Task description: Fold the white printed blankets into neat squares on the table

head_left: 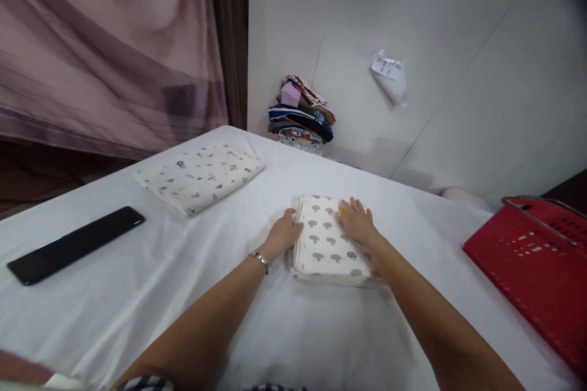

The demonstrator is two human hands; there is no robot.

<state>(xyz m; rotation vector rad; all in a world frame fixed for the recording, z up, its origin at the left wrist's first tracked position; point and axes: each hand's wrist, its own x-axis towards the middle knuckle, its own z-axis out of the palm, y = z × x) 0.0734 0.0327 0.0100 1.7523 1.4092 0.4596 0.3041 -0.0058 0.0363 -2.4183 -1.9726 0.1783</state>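
A folded white cloth (328,244) with grey-brown mushroom prints and a few coloured ones lies in front of me. My left hand (285,232) is at its left edge, thumb by the layered fold, and seems to grip that edge; part of its fingers is hidden. On top of the cloth, toward its far right, my right hand (358,223) rests flat with fingers spread. A yellow ring shows on it. Farther left lies a second folded white cloth (206,174) with small grey and green plant-like prints, apart from both hands.
A long black flat object (77,244) lies at the left of the white-covered table (192,293). A red plastic basket (527,275) stands at the right. Beyond the far edge is a stack of folded clothes (300,113) by the wall, where a labelled plastic bag (389,78) hangs.
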